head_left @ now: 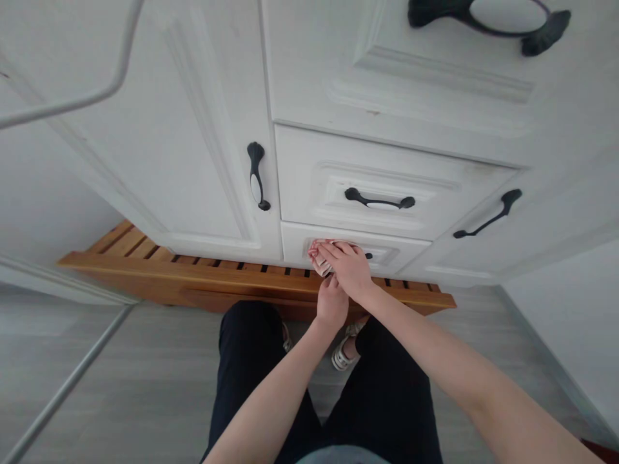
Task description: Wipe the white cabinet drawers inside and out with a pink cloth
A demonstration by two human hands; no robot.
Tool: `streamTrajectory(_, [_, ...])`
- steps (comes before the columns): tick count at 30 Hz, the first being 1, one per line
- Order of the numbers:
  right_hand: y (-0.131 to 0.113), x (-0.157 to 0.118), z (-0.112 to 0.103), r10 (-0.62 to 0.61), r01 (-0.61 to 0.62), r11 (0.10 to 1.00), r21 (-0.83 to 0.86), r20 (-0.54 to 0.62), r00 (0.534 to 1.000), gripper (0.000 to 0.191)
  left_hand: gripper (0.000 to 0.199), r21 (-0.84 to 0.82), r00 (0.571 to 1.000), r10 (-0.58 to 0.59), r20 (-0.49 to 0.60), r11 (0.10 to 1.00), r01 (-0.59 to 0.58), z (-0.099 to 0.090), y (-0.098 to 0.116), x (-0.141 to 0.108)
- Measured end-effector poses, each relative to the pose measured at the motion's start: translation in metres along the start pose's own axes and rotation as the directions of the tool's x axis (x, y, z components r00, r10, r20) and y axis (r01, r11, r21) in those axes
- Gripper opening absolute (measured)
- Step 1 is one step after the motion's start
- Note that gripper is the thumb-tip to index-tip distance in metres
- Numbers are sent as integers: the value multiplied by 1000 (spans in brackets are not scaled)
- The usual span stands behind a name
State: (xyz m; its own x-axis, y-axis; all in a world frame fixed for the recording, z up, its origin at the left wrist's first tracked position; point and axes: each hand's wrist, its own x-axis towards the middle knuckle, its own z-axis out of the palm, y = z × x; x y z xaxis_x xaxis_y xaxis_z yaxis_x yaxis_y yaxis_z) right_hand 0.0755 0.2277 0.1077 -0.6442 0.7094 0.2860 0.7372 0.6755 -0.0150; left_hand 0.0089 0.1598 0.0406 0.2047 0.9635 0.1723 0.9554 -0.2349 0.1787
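Note:
A pink-and-white cloth [319, 260] lies bunched against the front of the lowest white drawer [394, 256]. My right hand [351, 265] presses over it from above, fingers close together and bent around the cloth. Just below, my left hand [333, 301] is closed, its fingertips by the lower edge of the cloth; what it grips, if anything, is hidden. Only the right end of that drawer's dark handle [368, 256] shows clearly beside my right hand.
Above is another drawer with a dark handle [380, 201]. Cabinet doors with a left handle [256, 177] and a right handle [487, 216] flank the drawers. A slatted wooden bench [193, 278] stands between my legs and the cabinet. A pale rod [72, 380] crosses the lower left.

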Motion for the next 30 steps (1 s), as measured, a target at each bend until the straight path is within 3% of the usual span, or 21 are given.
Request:
streamTrajectory(5, [13,-10,-19,90,-90,996,-19,-1,996,39,46,21,998,62,-33,998,-61,-6,-6,-4])
streamTrajectory(13, [65,-63,-33,344,-355,931,-79,-130,930,38,59,-19,992,44,-121,999,-47,-7,-7,-28])
streamTrajectory(18, [99,-102,-18,546,-549,836,-29,-59,835,37,60,-60,994,-42,100,997,48,17,-31,-68])
streamTrajectory(22, [99,-127,-2,604,-604,797,15,-9,797,42,58,-157,940,-164,299,963,218,53,-46,-113])
streamTrajectory(25, [72,-120,-2,516,-509,848,147,-14,856,46,50,-228,830,-214,515,899,373,82,-49,-140])
streamTrajectory(27, [45,-100,-8,385,-340,898,279,-124,915,44,39,-231,774,-214,596,878,419,96,-49,-147])
streamTrajectory(30, [2,-54,-18,173,-61,949,310,-351,920,37,41,-248,760,-184,623,875,415,109,-53,-142])
